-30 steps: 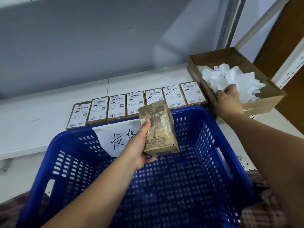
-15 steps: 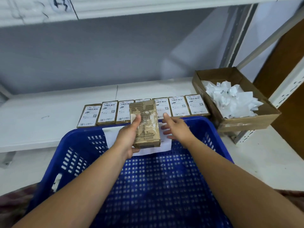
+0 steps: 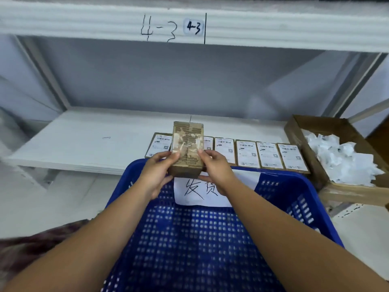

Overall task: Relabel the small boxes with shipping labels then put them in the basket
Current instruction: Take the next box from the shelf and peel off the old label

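Head view: both hands are raised over the far rim of the blue basket (image 3: 280, 180), with a small brown box (image 3: 188, 148) held upright between them. The left hand (image 3: 156, 169) grips the box's left edge, thumb on the front face, its fingers behind and out of sight. The right hand (image 3: 216, 167) grasps the right edge, thumb on front, the other fingers curled under the base. The box front is covered in torn glossy remnants, nothing legible. The box hides part of the row of labelled boxes (image 3: 269, 154) lying flat on the white shelf (image 3: 84, 140) behind the basket: one shows left of it, a sliver and four more to the right. Label print is too small to read. A white paper sign (image 3: 200, 190) with handwritten characters sits on the basket's inner far wall, its top covered by hands and box. The basket's near side is cut off at the frame bottom and its floor is blurred. At right is an open cardboard tray (image 3: 294, 131) of crumpled white paper scraps (image 3: 341, 161), its right side cut off. The upper shelf beam (image 3: 84, 24) is marked "4-3"
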Available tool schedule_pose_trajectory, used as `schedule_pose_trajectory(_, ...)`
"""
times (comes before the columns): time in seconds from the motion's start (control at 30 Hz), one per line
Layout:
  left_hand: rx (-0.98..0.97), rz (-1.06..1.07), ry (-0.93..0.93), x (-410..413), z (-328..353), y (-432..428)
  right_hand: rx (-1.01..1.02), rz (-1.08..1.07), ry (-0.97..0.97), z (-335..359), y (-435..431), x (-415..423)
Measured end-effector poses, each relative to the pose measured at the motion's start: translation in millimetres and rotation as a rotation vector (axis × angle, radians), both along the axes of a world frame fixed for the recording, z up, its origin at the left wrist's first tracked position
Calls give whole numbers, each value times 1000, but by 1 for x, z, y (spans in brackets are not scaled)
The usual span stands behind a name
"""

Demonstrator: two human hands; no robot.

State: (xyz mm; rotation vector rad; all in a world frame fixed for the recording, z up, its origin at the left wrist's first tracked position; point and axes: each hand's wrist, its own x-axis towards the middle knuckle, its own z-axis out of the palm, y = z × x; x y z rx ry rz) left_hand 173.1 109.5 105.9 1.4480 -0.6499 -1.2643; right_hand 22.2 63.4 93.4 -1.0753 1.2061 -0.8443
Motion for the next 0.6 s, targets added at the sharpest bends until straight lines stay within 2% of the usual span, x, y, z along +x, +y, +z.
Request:
schedule_pose_trajectory(0.17, -65, 204, -86, 42, -4, -13, -111, 132, 111, 0, -5, 58)
schedule_pose_trajectory(0.3, -105, 337, -301, 79, -10, -39, -200, 278, 216, 6, -17, 99)
schedule_pose_trajectory(0.5, -110, 434, -519, 125, -13, -76, -180, 347, 309, -3, -40, 141)
schedule_pose_trajectory(0.6, -82, 493, -540, 143, -21, -90, -181, 403, 396, -11, -50, 148)
